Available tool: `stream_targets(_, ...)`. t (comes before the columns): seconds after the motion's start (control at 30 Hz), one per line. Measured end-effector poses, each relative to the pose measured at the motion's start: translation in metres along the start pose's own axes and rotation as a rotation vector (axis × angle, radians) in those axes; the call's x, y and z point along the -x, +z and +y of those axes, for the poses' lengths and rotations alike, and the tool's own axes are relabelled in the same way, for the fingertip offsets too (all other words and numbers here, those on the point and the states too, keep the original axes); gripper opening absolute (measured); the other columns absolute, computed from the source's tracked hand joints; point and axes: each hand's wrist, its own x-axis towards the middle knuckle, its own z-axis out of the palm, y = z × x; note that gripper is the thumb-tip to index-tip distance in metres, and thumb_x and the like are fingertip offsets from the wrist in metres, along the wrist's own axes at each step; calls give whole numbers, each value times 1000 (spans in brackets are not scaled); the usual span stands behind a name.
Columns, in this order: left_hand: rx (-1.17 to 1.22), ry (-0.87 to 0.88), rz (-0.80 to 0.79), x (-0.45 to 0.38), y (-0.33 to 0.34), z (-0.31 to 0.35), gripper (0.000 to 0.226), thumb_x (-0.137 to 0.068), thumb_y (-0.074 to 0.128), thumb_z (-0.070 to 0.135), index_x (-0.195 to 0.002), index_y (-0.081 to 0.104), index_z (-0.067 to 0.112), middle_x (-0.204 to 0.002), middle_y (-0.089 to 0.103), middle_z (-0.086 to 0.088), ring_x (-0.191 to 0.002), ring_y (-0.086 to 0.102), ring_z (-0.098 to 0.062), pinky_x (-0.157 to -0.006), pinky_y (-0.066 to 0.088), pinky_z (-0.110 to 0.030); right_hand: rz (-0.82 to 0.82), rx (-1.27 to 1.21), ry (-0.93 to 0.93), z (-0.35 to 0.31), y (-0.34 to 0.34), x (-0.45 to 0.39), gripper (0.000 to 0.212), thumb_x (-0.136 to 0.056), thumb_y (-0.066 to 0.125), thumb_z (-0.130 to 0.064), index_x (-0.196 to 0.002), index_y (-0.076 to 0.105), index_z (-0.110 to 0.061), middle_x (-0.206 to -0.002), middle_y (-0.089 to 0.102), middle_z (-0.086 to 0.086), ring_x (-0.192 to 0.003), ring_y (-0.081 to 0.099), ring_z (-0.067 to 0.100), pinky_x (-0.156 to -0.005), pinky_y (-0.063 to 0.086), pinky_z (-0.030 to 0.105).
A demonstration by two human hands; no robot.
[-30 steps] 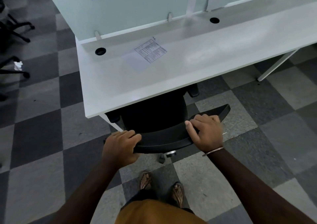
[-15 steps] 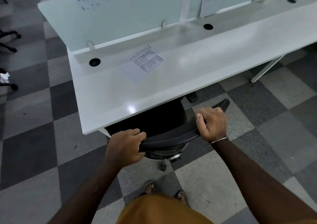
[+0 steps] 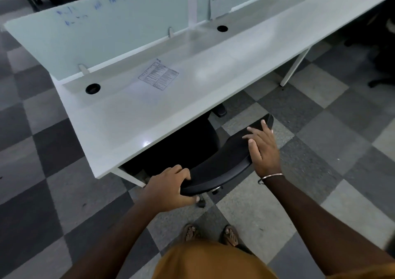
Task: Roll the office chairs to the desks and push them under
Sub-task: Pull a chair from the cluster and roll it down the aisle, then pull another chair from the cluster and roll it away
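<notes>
A black office chair [image 3: 215,167] stands at the long white desk [image 3: 132,116], its seat hidden under the desktop and only the curved top of the backrest showing. My left hand [image 3: 168,188] is wrapped around the left end of the backrest top. My right hand [image 3: 264,148] lies flat on the right part of the backrest with the fingers spread and lifted, no longer curled around it. One chair castor [image 3: 201,203] shows below the backrest.
A printed sheet [image 3: 158,76] lies on the desk before a frosted divider panel [image 3: 119,24]. A white desk leg [image 3: 296,66] stands to the right. Another dark chair [image 3: 382,50] sits at far right. My sandalled feet [image 3: 210,234] stand on checkered carpet tiles.
The chair has gone further under the desk. My right hand has uncurled from the backrest and now rests on it with fingers apart. My left hand keeps its hold.
</notes>
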Motion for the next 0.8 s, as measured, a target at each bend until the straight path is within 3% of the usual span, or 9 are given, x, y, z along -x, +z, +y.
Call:
stream_targets(0.07,35,9,-10,1,1,6,71,-76,51,92,-125,52,39,-111,45,20,-100,48,-3,-76,49,-31,-12,-44,80,-7,-6,20,35,-107,43,-29,-129,68,-17,-158,47,-4,-159,14,14,-128,14,38)
stream_targets(0.17,206,-6,-4,-4,-3,18,77,-75,50,94,-130,56,41,-120,49,25,-110,52,2,-88,52,-34,-61,-126,140,-23,-9,44,48,-109,43,-33,-154,47,-19,-170,25,-10,-160,6,11,-127,12,32)
stream_targets(0.23,413,5,30,-10,-6,36,71,-76,54,88,-129,61,41,-121,55,25,-113,55,4,-93,52,-32,-70,-196,149,-25,-16,57,51,-110,43,-31,-159,39,-20,-170,22,-11,-159,10,9,-128,14,30)
stream_targets(0.33,667,64,122,-25,-12,76,47,-85,66,66,-124,65,39,-118,63,19,-112,61,-1,-92,50,-28,-53,-237,188,-8,-32,74,49,-110,44,-34,-158,41,-24,-166,33,-11,-154,28,5,-125,25,27)
stream_targets(0.43,651,149,215,-46,-12,121,35,-90,72,47,-122,67,35,-117,63,19,-111,62,-5,-89,50,-23,-26,-174,292,31,-57,87,49,-108,42,-48,-153,49,-30,-156,49,-14,-144,43,0,-117,37,26)
stream_targets(0.53,497,225,249,-71,-6,157,36,-89,69,47,-122,66,33,-117,59,21,-110,61,-4,-87,52,-24,-4,-117,345,74,-86,95,55,-104,39,-61,-141,62,-29,-140,63,-14,-130,57,3,-107,47,30)
stream_targets(0.63,425,276,187,-98,2,193,32,-91,68,46,-121,65,36,-115,59,22,-106,62,-3,-85,56,-32,11,-97,366,113,-122,98,66,-98,34,-76,-123,72,-28,-116,72,-13,-107,67,4,-93,52,32)
stream_targets(0.73,415,282,109,-130,10,231,28,-90,68,46,-116,67,37,-112,62,22,-103,65,-2,-82,57,-35,23,-71,417,154,-158,96,65,-95,33,-81,-87,68,-26,-83,69,-8,-82,65,7,-75,50,36)
stream_targets(0.8,408,279,74,-156,16,258,26,-90,68,47,-114,68,36,-109,64,21,-100,65,-1,-82,58,-36,4,-56,462,184,-181,90,71,-94,33,-80,-81,67,-19,-76,68,-4,-76,65,12,-75,52,44)
